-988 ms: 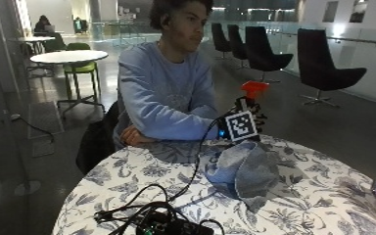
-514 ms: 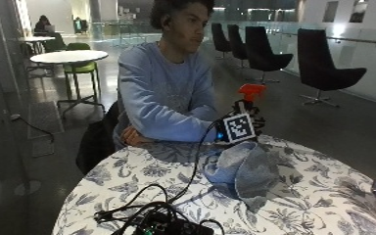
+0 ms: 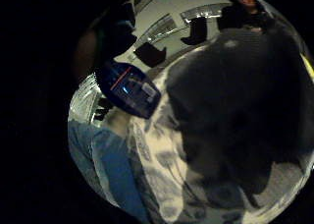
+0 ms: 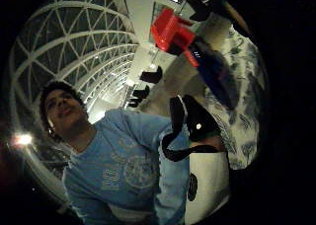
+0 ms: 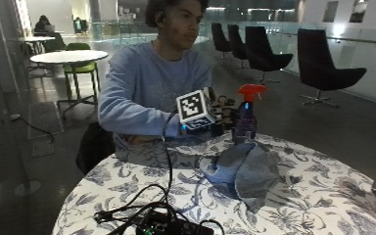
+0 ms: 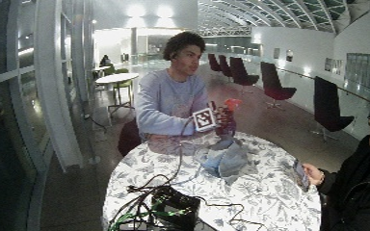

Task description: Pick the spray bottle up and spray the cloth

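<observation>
Floral table: blue spray bottle, red trigger head, beside crumpled cloth

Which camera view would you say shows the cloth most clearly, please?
The outside view: the whole blue-grey cloth lies crumpled on the table below the spray bottle. The wide outside view shows it smaller; the little finger side palm view, apparently, only a dark mass; the thumb side view, none.

Spray bottle, red trigger head, close to palm; floral tablecloth behind; person in blue sweatshirt.
</observation>
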Motion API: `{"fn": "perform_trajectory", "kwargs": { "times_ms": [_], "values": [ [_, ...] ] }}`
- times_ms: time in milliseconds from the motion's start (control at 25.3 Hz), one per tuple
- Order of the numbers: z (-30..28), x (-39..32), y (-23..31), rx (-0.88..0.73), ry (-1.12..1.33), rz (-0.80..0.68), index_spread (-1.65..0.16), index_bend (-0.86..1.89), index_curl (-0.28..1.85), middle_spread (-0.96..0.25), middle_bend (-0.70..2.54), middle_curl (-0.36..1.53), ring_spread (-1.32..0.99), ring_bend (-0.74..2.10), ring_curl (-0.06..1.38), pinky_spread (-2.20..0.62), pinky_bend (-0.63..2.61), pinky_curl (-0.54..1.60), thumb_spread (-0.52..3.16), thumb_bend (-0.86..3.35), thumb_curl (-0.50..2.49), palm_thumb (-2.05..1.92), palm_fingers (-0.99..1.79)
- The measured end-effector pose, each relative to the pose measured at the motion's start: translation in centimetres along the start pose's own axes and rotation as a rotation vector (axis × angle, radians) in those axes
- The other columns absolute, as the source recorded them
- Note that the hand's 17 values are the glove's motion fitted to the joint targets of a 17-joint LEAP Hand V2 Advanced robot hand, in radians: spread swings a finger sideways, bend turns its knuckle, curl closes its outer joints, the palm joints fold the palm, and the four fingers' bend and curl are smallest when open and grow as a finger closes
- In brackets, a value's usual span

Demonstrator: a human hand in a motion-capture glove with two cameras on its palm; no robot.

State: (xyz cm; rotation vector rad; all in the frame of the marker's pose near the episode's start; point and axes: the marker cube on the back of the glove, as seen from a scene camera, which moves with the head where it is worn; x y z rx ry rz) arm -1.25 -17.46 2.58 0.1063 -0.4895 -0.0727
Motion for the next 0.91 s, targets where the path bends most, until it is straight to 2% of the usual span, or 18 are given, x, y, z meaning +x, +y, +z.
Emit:
{"fn": "perform_trajectory", "kwargs": {
  "times_ms": [198,435,632,909],
  "values": [
    [-7.1,3.1,6.1,0.074,0.207,0.112,-0.34,0.17,0.24,-0.04,0.29,0.46,0.03,0.33,0.32,0.22,0.21,0.33,1.06,-0.02,0.49,0.74,0.59],
    [-12.5,6.2,13.6,0.126,0.431,0.213,-0.33,0.16,0.27,-0.04,0.29,0.45,0.02,0.32,0.33,0.23,0.18,0.32,1.09,-0.02,0.48,0.75,0.62],
    [-13.7,7.1,17.0,0.132,0.509,0.238,-0.33,0.13,0.27,-0.04,0.3,0.45,0.02,0.33,0.34,0.23,0.18,0.33,1.1,-0.01,0.47,0.76,0.62],
    [-14.0,6.9,18.3,0.136,0.559,0.228,-0.34,0.13,0.27,-0.04,0.3,0.44,0.01,0.34,0.35,0.23,0.18,0.32,1.12,-0.01,0.47,0.79,0.62]
  ]
}}
